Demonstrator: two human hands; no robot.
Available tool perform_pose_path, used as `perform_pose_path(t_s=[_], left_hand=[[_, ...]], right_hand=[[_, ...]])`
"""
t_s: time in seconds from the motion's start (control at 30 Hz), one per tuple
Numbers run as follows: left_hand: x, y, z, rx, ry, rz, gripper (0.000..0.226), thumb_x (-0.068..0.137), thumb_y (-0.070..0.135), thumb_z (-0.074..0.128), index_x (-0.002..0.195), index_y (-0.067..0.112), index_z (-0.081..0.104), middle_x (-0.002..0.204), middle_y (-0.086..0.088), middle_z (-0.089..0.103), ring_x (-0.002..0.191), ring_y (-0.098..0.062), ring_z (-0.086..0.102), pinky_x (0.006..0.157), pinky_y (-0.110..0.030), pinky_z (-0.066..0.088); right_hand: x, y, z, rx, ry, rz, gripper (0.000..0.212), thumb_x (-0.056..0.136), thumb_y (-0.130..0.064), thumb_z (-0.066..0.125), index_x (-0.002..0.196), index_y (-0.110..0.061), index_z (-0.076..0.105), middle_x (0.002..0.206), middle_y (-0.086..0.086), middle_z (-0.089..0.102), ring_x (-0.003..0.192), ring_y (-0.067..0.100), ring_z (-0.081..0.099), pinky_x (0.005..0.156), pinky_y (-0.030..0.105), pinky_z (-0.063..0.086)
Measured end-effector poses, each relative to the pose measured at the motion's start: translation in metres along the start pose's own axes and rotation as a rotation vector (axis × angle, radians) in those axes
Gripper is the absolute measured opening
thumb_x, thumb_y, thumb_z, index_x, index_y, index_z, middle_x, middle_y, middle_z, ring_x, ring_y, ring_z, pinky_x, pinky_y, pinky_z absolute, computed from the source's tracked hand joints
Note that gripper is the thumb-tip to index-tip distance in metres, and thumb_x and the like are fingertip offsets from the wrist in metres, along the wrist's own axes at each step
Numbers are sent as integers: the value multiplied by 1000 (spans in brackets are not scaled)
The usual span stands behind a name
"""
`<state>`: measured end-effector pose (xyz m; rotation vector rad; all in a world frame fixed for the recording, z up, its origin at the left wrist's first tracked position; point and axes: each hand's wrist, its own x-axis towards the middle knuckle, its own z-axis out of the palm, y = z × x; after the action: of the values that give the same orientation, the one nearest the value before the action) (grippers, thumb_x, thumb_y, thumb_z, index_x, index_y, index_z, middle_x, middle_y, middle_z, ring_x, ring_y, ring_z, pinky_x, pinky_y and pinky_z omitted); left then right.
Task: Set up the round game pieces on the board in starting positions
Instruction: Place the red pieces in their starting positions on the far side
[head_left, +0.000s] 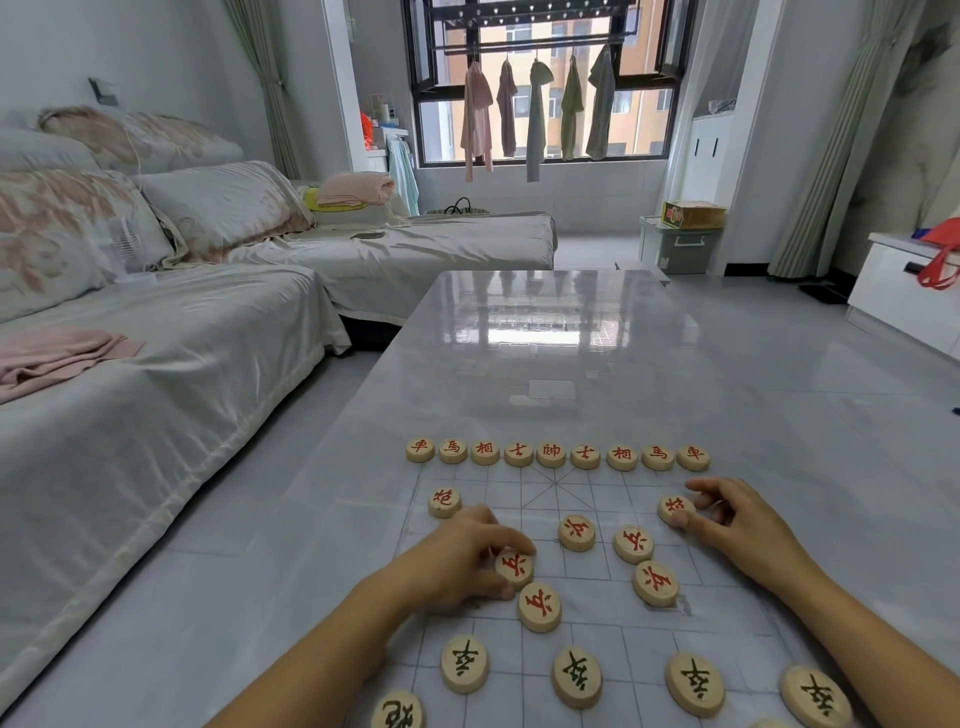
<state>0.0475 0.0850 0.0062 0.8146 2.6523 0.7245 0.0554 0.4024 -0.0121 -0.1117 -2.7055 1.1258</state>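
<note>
Black-lettered pieces (576, 678) sit nearest you, spaced in a row across the board's near side. A black cannon (397, 712) is cut off by the bottom edge.

Your left hand (457, 558) has thumb and fingertips curled round a red soldier (514, 567), just beside a second soldier (540, 606); I can't tell if they touch. Your right hand (737, 525) pinches the right red cannon (675, 509), opposite the left cannon (444, 501). The red back row (551, 454) looks done: nine in line on the far edge.

My read: the red soldier line is next. Lift the held soldier rather than sliding it, so you don't nudge its neighbour. Seat it on a grid crossing and space the five on alternate files.

In the way: three loose soldiers (632, 544) bunched right of centre. The board (587, 499) has faint lines, and the table (545, 364) glares. The sofa (156, 338) is well apart.
</note>
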Motion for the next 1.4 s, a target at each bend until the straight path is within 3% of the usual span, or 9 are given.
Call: perform_pose_path(t_s=[0.37,0.53,0.67,0.77,0.87,1.03,1.17,1.27,1.4], left_hand=[[-69,-71,-36,-57,269,-290,48,82,25,67,126,32,47,111,5,49,100,-9,49,87,-17,41],[-68,-84,-37,-260,360,-352,47,74,21,76,114,25,52,103,3,54,94,-12,51,73,-9,39],[-64,-88,-36,-279,356,-337,36,73,21,77,103,27,59,104,1,56,93,-11,51,81,-16,43],[-57,-85,-32,-188,407,-349,32,70,30,78,95,34,58,96,8,57,87,-7,50,93,-35,41],[-51,-83,-29,-127,465,-379,34,66,39,79,86,39,52,89,12,58,80,-1,49,94,-35,36],[-46,-79,-24,-110,494,-452,49,61,54,76,93,31,48,84,13,54,80,-6,49,84,-32,33],[-42,-70,-20,35,535,-443,37,71,50,70,98,31,53,91,10,52,88,-10,48,82,-31,29],[-52,-77,-31,-45,350,-376,35,81,39,65,114,38,54,103,6,50,97,-10,47,94,-34,33],[-61,-80,-36,-224,286,-346,51,77,33,71,120,41,44,108,6,49,96,-10,47,100,-34,38]], right_hand=[[-2,-6,-1,54,-14,30,34,83,-22,66,114,-12,58,97,5,56,85,20,53,72,31,42],[0,-11,-6,155,-8,75,32,86,-21,61,117,-12,56,94,0,55,83,11,51,68,26,41],[-1,-35,1,44,124,-62,27,85,-14,63,111,-9,60,94,1,51,81,10,52,70,18,42],[-14,-74,15,-56,-48,-275,19,85,-18,62,102,-26,59,93,-11,52,81,4,54,64,12,42],[-32,-107,36,-205,-267,-378,21,86,-36,58,106,-36,53,96,-22,46,85,-4,51,67,10,41],[-46,-133,58,-411,-421,-321,45,78,-55,59,115,-32,47,103,-15,43,87,1,45,76,16,41],[-47,-137,68,-569,-531,-291,48,72,-59,62,106,-29,47,103,-10,48,91,9,46,72,23,40],[-42,-137,75,-570,-566,-309,37,73,-55,63,95,-29,47,91,-12,44,84,9,44,63,21,35],[-33,-143,93,-486,-458,-318,38,78,-52,60,101,-24,51,100,-5,50,85,11,45,73,26,40]])
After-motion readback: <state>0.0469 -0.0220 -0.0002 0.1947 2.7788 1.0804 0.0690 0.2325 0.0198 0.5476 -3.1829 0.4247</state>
